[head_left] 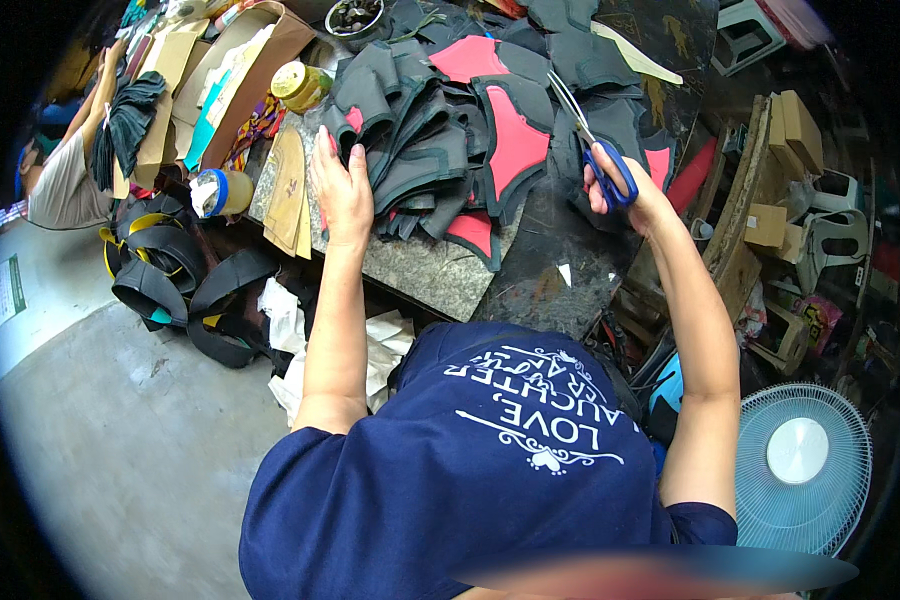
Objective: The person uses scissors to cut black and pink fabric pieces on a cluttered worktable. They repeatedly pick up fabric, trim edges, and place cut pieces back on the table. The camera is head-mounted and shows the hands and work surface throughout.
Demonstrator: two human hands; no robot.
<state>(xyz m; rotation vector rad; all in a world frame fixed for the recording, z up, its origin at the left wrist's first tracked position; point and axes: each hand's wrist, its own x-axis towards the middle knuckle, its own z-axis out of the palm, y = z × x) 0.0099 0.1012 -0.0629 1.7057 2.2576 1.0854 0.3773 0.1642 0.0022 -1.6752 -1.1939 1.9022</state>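
A heap of dark grey cut fabric pieces (425, 150), some with pinkish-red panels (517, 133), spreads over the worktable. At its left edge is my left hand (343, 198), palm turned toward the heap with fingers stretched out; it seems to rest against the pieces and grips nothing. My right hand (648, 200) is closed round the blue handles of a pair of scissors (616, 180), to the right of the heap. The scissor blades point away from me, over more dark pieces, and look slightly apart. Tan pattern pieces (286, 190) lie beside my left hand.
Two jars, one yellow-lidded (300, 85) and one blue-rimmed (222, 192), stand left of the heap. Black straps (185, 285) hang off the table's left side. A fan (800, 455) and wooden shelving (735, 230) are on my right. Another person (70, 185) sits far left.
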